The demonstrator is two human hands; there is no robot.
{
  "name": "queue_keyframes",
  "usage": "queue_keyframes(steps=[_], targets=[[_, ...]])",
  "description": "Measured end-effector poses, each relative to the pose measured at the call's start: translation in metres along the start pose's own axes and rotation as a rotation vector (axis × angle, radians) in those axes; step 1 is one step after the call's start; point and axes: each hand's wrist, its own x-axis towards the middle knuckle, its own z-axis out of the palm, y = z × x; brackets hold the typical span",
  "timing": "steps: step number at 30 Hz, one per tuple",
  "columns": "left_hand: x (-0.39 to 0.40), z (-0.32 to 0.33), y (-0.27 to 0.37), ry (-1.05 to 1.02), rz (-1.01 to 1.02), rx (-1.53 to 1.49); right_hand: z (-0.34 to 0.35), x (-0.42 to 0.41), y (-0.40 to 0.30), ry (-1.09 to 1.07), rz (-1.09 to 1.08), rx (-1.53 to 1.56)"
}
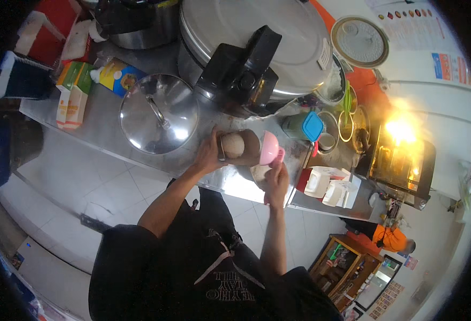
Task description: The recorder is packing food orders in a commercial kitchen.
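Observation:
My left hand [209, 154] grips the side of a brown open box or container [249, 146], tilted over the steel counter. Inside it lies a pale, rounded mass, perhaps rice. In my right hand [276, 182] is the handle of a pink plastic cup or scoop [269, 148], close to the container's right rim. Below, partly hidden by the container and my right hand, is a round vessel with pale contents [260, 174]. A glass pot lid [159, 114] with a metal handle lies to the left of my left hand.
A large steel cooker [255, 52] with a black latch stands just beyond the hands. Cartons [72, 96] are at the left. A blue-lidded container [312, 126], bowls and white takeaway boxes [319, 182] stand at the right. A person in orange [392, 238] is far right.

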Motion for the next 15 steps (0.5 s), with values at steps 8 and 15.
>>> queue_keyframes(steps=[8, 15], targets=[[0.004, 0.007, 0.0, -0.048, -0.079, 0.033, 0.021, 0.001, -0.057, -0.14, -0.548, -0.919], [0.002, 0.008, 0.002, -0.014, -0.072, 0.035, 0.022, 0.028, -0.063, -0.353, -0.662, -1.122]])
